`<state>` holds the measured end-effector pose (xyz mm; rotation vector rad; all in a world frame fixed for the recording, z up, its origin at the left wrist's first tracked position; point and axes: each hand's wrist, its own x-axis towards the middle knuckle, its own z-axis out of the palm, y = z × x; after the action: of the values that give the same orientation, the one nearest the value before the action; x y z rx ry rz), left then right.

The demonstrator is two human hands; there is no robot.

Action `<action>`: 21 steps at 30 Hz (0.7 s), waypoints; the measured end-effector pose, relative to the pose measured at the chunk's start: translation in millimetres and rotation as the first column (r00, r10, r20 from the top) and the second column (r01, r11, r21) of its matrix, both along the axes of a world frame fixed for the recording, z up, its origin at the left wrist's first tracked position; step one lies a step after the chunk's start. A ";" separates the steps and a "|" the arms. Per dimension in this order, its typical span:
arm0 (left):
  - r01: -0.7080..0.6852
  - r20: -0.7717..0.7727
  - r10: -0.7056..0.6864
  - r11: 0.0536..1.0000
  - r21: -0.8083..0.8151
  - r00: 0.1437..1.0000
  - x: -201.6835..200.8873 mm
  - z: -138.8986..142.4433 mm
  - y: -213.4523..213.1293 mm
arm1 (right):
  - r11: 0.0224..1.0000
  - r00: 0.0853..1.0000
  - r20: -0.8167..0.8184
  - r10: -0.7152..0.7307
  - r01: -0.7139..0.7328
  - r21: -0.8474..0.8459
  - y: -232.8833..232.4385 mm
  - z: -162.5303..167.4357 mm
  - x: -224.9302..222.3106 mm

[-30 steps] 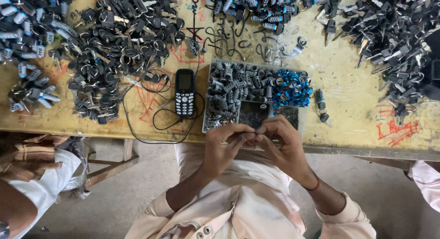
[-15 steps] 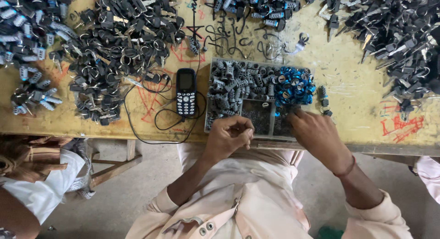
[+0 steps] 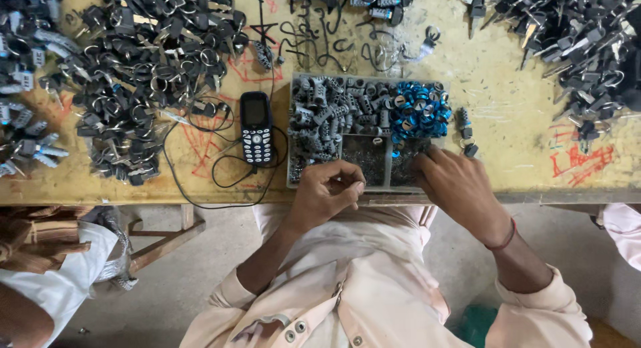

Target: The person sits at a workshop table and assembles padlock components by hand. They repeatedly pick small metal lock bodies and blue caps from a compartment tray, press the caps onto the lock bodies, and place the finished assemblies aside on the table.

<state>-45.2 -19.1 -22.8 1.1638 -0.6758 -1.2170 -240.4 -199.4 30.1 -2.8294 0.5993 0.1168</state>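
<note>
Head view, left hand (image 3: 327,194) curled at tray (image 3: 294,131) edge, right hand (image 3: 457,184) inside.

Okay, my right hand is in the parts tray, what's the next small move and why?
Probably pinch one small piece from the tray's lower right compartment and carry it to the left hand. The right hand has its fingertips in that dark compartment, while the left hand waits curled at the tray's near edge, seemingly gripping something small.

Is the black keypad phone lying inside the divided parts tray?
No, the black keypad phone lies on the yellow tabletop, just left of the grey divided parts tray.
</note>
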 end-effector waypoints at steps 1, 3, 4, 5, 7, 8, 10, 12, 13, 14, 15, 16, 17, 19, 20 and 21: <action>-0.002 0.008 0.002 1.000 0.008 1.000 -0.2 0.9 -0.5 | 1.000 1.000 0.013 -0.022 0.021 0.017 -1.2 -0.9 -2.7; -0.016 0.042 0.015 1.000 0.020 0.999 -3.2 3.6 0.3 | 0.997 0.997 0.040 -0.065 0.063 0.048 -2.6 -1.0 -6.0; -0.025 0.073 0.023 0.999 0.021 0.997 -5.2 5.2 1.5 | 0.994 0.994 0.058 -0.091 0.088 0.060 -1.8 0.0 -6.9; -0.039 0.106 0.037 0.999 0.019 0.994 -7.0 6.5 2.0 | 0.992 0.991 0.078 -0.112 0.107 0.069 -0.5 1.3 -6.3; -0.067 0.299 0.080 0.996 -0.053 0.951 -15.2 8.3 2.6 | 0.636 0.911 0.075 -0.405 0.222 0.739 8.2 4.5 -3.5; -0.080 0.387 0.108 0.993 -0.088 0.916 -20.1 8.6 2.2 | 0.297 0.856 -0.015 -0.517 0.195 0.935 13.9 6.7 -1.9; -0.067 0.049 0.071 0.995 -0.075 0.996 -29.2 6.3 -2.1 | 0.465 0.851 0.122 -0.511 0.154 0.872 38.1 4.8 5.0; -0.029 -0.224 0.022 0.999 -0.026 0.974 -32.7 3.1 -2.3 | 0.592 0.842 0.216 -0.495 0.144 0.793 55.4 2.4 8.6; 0.003 -0.327 0.003 1.000 0.016 0.945 -31.6 1.1 -1.9 | 0.638 0.842 0.236 -0.486 0.157 0.754 60.3 1.4 8.5; 0.033 -0.430 -0.006 0.998 0.055 0.903 -30.9 -0.5 -0.8 | 0.682 0.845 0.253 -0.472 0.167 0.712 64.0 0.7 7.2; 0.058 -0.425 -0.039 0.998 0.033 0.904 -28.8 -1.8 0.4 | 0.609 0.840 0.216 -0.499 0.162 0.776 65.6 0.4 5.5; 0.079 -0.421 -0.066 0.997 0.012 0.905 -26.4 -2.1 3.2 | 0.529 0.837 0.174 -0.520 0.155 0.835 65.7 0.4 3.3; 0.103 -0.414 -0.098 0.995 -0.009 0.905 -24.5 -1.9 6.0 | 0.443 0.831 0.131 -0.540 0.149 0.884 65.2 0.5 1.5; 0.111 -0.370 -0.107 0.994 -0.010 0.923 -22.6 0.0 8.7 | 0.389 0.832 0.110 -0.543 0.133 0.912 63.4 0.5 -0.1; 0.117 -0.351 -0.113 0.993 -0.009 0.930 -22.6 2.0 10.2 | 0.359 0.832 0.097 -0.547 0.129 0.924 62.7 0.5 0.2; 0.102 -0.326 -0.095 0.995 0.004 0.940 -23.3 4.3 11.9 | 0.316 0.823 0.096 -0.560 0.105 0.943 63.5 0.1 1.3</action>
<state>-68.5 -7.1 -18.5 0.9233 -0.4752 -1.4642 -239.1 -135.9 30.3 -1.4791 0.7177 -0.1917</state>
